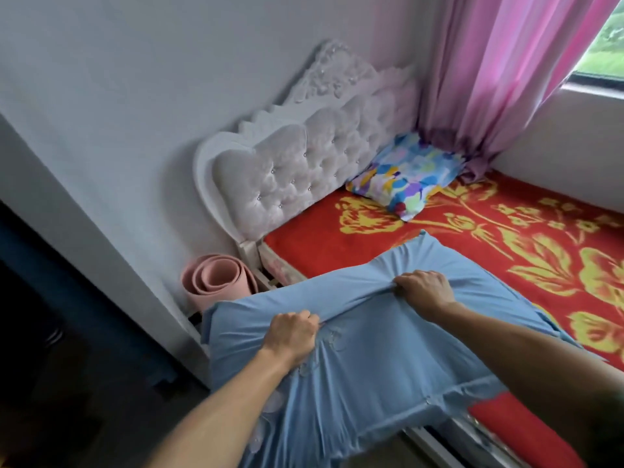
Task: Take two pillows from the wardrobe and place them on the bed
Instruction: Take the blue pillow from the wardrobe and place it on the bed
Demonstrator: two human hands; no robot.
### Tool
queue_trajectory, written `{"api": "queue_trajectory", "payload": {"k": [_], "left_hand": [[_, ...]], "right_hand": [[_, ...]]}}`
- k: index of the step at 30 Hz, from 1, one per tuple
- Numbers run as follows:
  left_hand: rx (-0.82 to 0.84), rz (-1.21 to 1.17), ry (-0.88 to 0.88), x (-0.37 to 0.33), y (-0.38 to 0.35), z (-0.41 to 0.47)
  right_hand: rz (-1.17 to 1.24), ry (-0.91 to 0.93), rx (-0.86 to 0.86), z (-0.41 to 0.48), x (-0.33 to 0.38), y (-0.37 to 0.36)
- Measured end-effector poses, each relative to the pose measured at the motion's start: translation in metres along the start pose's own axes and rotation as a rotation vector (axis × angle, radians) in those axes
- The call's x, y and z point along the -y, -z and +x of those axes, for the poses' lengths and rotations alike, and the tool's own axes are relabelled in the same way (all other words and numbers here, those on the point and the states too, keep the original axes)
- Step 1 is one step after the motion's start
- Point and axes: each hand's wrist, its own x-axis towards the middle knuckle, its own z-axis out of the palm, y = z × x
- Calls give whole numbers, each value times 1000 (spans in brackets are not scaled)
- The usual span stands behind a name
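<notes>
Both hands hold a blue pillow [354, 349] over the near edge of the bed [506, 238]. The left hand [292, 336] has its fingers clenched into a fistful of the pillow's cover, and the right hand [426, 288] does the same a little further toward the bed's middle; the cloth bunches into tight folds between the two fists. The pillow's far end lies above the red blanket [472, 211] with its yellow flowers, while its near end hangs off the bed's side toward the person. Whether the pillow touches the blanket cannot be told.

A second pillow [405, 175], patterned in many colours, lies on the bed at its head, against the white tufted headboard [297, 167] and near the far corner of the bed. A pink curtain [499, 72] hangs down to that same corner, its hem resting just beside the patterned pillow. On the floor beside the bed, below the near end of the headboard, stands a rolled pink mat [216, 278], close to the blue pillow's left corner.
</notes>
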Motion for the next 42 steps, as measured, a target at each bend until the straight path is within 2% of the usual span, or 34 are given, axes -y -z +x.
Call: {"api": "queue_trajectory", "payload": {"k": [14,21,26,31,35,42], "left_hand": [[48,-20,-132,133,1,230],[65,-22,-144,173,-7,323],[145,-49,-105,191,-29,397],[317,-80,-25,198,-67,478],[399,-95,32,198,-100,561],[369,-113,114,211,-173,662]], "right_hand": [[75,-152,35,226,-16,-10],[94,-134,39,327,-33,-21],[132,-88,75,422,-57,-59],[169,-14,135,525,-90,-119],[272,-3,84,604,-123,-164],[447,-17,-28,703,-156,-235]]}}
